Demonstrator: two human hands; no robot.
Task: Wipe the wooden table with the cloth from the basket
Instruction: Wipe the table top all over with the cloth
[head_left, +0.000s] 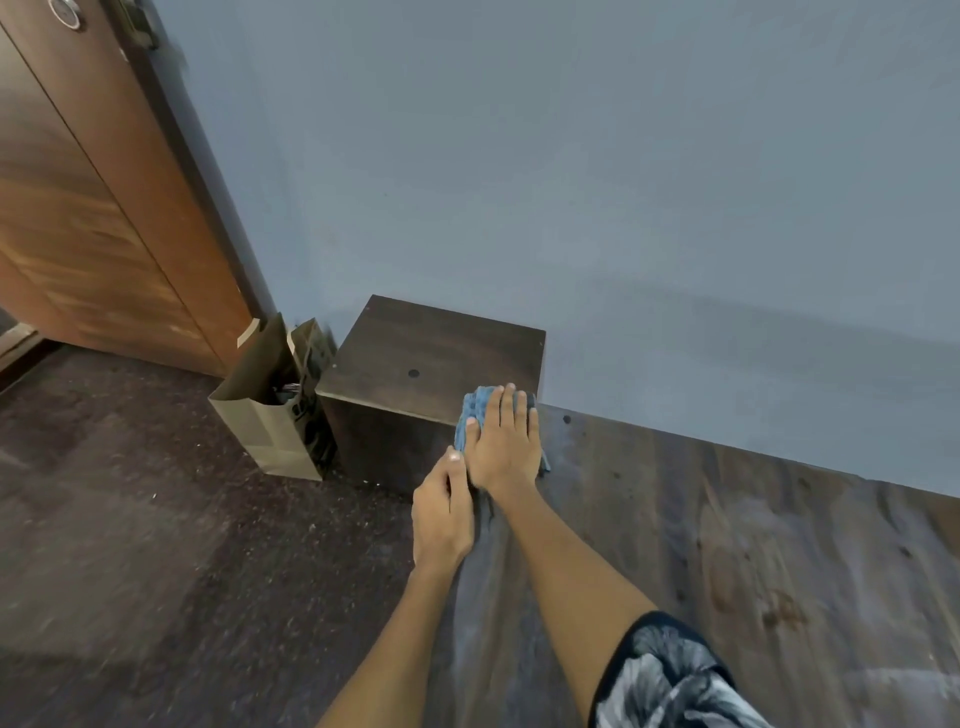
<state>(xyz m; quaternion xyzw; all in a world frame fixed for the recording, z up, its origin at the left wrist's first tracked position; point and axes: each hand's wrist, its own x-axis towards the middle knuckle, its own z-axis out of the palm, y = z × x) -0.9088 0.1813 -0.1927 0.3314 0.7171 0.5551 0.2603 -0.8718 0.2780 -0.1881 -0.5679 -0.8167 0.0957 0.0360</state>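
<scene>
A blue cloth (475, 410) lies at the far left corner of the dark wooden table (727, 545). My right hand (506, 441) presses flat on the cloth with straight, spread fingers, covering most of it. My left hand (441, 514) rests at the table's left edge just behind the right hand, its fingers curled over the edge and the thumb pointing up. No basket is in view.
A low dark wooden cabinet (436, 353) stands beside the table's far left corner, against the blue wall (571, 182). A brown paper bag (270, 405) with dark items stands on the floor left of the cabinet. A wooden door (93, 208) is at far left.
</scene>
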